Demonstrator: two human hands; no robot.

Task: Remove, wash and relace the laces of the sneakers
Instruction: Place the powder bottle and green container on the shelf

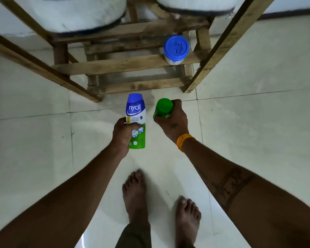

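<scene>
- Pale glossy floor tiles (43,140) underfoot, thin dark grout lines crossing.
- Left hand (123,135) clasped round a Nycil powder bottle (136,120), thumb across the label, blue cap end pointing away, green base nearest the wrist.
- Right hand (174,122) curled round a green container (163,108), round green top showing past the fingers; orange thread band (183,142) at the wrist, dark band tattoo on the forearm.
- Bottle and container side by side, apart, both held above the floor.
- Two bare feet (135,192) below the hands, flat on the tiles.
- Beyond the hands, a rough wooden rack (125,64); small jar with a blue lid (176,47) resting on a lower slat.
- Two large white drums (75,13) on the rack's top.
- Sneakers and laces nowhere visible from the head view.
</scene>
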